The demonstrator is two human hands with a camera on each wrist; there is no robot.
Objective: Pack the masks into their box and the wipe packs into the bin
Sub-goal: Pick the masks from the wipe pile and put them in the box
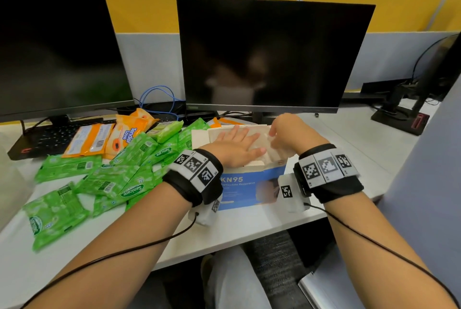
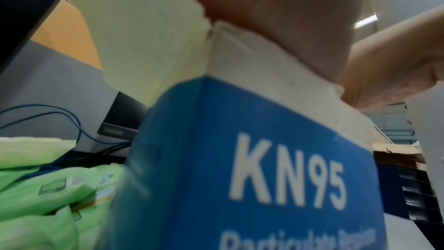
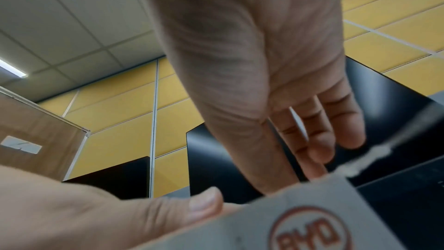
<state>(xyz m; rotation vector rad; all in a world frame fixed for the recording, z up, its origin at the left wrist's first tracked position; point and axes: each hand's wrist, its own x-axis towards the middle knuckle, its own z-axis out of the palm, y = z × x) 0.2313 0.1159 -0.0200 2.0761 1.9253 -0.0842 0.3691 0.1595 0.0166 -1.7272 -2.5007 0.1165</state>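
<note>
The blue KN95 mask box (image 1: 249,185) (image 2: 264,159) stands open-topped at the desk's front middle. My left hand (image 1: 237,146) (image 2: 276,16) lies flat, fingers straight, on the white wrapped masks (image 1: 275,153) inside it. My right hand (image 1: 287,133) (image 3: 252,64) reaches down into the box's right end with nearly straight fingers, whose tips are hidden behind the box's side flap (image 3: 300,216). Several green wipe packs (image 1: 112,179) (image 2: 48,197) lie heaped left of the box. Orange wipe packs (image 1: 99,139) lie behind them.
Two dark monitors (image 1: 274,54) stand behind the box, with a black keyboard (image 1: 45,139) under the left one and blue cables (image 1: 157,96) between them. A pale translucent container (image 1: 10,179) shows at the far left edge. White desk (image 1: 336,139) lies right of the box.
</note>
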